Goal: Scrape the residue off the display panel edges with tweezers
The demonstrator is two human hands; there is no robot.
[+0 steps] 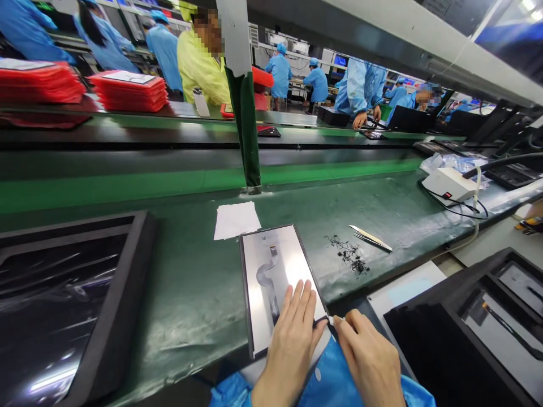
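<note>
A display panel with a silvery metal back (291,249) and dark edges lies at the front edge of the green bench, its near end reaching over that edge. Down the panel's back runs a grey flat cable (265,277). My left hand (292,333) rests flat on the near right part of the panel, fingers stretched out and thumb by the corner. Just right of that corner, my right hand (365,350) is closed in a pinch on a small white piece (333,320); its full shape is hidden by the fingers.
Tweezers (372,238) and black scraps (350,257) lie to the right, white paper sheets (236,220) behind the panel. A black foam tray (136,271) stands left, another tray (424,328) at lower right. A green post (244,130) rises behind; co-workers sit beyond.
</note>
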